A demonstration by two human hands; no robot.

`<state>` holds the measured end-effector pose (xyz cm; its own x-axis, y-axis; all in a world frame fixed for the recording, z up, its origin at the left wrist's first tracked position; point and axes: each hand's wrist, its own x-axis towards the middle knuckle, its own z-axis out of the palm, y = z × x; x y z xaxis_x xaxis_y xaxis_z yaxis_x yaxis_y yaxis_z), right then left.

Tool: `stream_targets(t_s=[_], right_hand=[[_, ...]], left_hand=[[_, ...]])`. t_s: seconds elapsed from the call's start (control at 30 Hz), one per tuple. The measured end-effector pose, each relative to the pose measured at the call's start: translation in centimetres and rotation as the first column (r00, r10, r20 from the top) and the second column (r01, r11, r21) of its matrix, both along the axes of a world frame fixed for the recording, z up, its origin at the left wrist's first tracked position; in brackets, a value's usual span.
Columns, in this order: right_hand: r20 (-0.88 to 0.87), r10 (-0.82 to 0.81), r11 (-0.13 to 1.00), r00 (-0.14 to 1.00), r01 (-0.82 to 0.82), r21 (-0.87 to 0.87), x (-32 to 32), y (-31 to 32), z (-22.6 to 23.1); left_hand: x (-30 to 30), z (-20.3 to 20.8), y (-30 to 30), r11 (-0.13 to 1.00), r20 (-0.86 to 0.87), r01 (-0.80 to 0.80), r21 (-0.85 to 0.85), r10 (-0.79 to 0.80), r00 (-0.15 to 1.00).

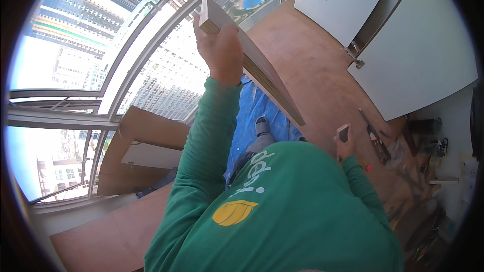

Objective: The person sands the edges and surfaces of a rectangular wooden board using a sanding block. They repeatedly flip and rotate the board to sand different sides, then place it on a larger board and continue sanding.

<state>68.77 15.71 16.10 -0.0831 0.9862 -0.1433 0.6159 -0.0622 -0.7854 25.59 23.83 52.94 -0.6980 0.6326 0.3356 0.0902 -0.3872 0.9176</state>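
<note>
My left hand (221,53) is raised ahead of me, its fingers wrapped round the upper end of a long wooden board (267,75). The board slants down to the right, with its layered edge showing and a pale broad face. Low on the right, my right hand (345,147) is closed on a small block (343,133) with a dark face and a pale rim. That hand is apart from the board. What the block is exactly, I cannot make out.
Blue sheeting (247,106) covers the floor around my foot. On the brown surface at right lies a long tool with a dark and orange handle (379,148). White hinged panels (413,55) stand at far right. A curved brown sheet (146,128) leans by the windows at left.
</note>
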Motion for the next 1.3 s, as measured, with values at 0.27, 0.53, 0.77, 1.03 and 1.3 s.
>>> stream_targets(t_s=[0.27,0.53,0.77,1.03,1.3], right_hand=[[0.062,0.011,1.000,0.998,-0.010,-0.016,0.1,0.1,1.1],[0.049,-0.021,0.999,0.999,0.023,-0.030,0.5,-0.3,0.0],[0.047,-0.022,0.999,0.999,0.024,-0.043,0.3,0.1,1.2],[0.057,-0.008,0.999,0.998,0.011,-0.048,0.2,0.4,1.6],[0.070,0.008,1.000,0.997,-0.006,-0.028,0.6,0.2,0.2]], left_hand=[[0.4,0.7,3.4,0.989,-0.067,-0.093,-0.112,0.086,0.994],[1.3,1.4,3.7,0.959,-0.140,-0.148,-0.242,0.116,0.983],[2.3,1.6,3.5,0.970,-0.087,-0.075,-0.231,0.056,0.995],[2.2,1.0,4.5,0.987,-0.074,-0.085,-0.138,0.075,0.994],[2.0,1.5,4.4,0.984,-0.071,-0.088,-0.156,0.078,0.994]])
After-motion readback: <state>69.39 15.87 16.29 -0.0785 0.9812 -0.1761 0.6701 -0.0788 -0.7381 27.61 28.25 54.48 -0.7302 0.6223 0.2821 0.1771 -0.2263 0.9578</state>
